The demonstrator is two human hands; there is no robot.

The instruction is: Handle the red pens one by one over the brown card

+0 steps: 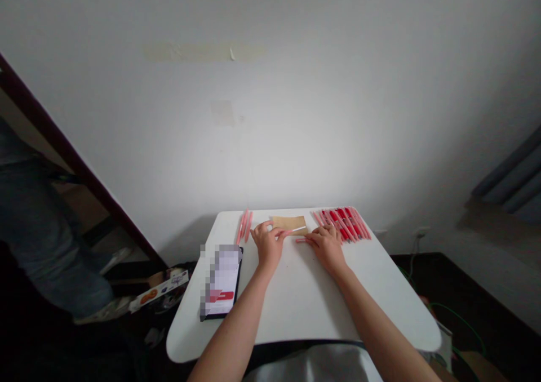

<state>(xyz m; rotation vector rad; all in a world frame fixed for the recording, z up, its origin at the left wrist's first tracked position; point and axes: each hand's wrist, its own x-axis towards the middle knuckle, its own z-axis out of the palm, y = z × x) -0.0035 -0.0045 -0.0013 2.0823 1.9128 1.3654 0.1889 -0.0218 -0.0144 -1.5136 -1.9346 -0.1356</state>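
The background is filled by a pale wall (296,89), against which the far edge of a white table (304,303) appears to be set. Beyond the table's left side, another person's denim-clad leg (38,230) can be seen. On the tabletop, the phone (224,283) is laid near the left edge, its screen partly pixelated. By the far right corner, a row of pink and red pens (338,225) is lined up side by side. A strip of brown card (282,221) is placed between the hands, toward the far edge, and a few slim pink pens (249,227) are laid just left of the left hand (268,245). By that hand a white-ended pen piece (295,230) is pinched between thumb and fingertips, its tip pointed rightward over the card. The fingers of the right hand (328,249) are closed around a pink tube (301,240), whose end is pointed left; the grip beneath the knuckles is hidden.

With parts so thin, a light pinch close to the working end would seem best, both pieces being kept low and level. The right knuckles are held close against the pen row, so rightward sweeps are best kept small. More room is offered toward the body, where bare tabletop is framed by the forearms; far-edge nudges should be avoided, since pens could be rolled off.
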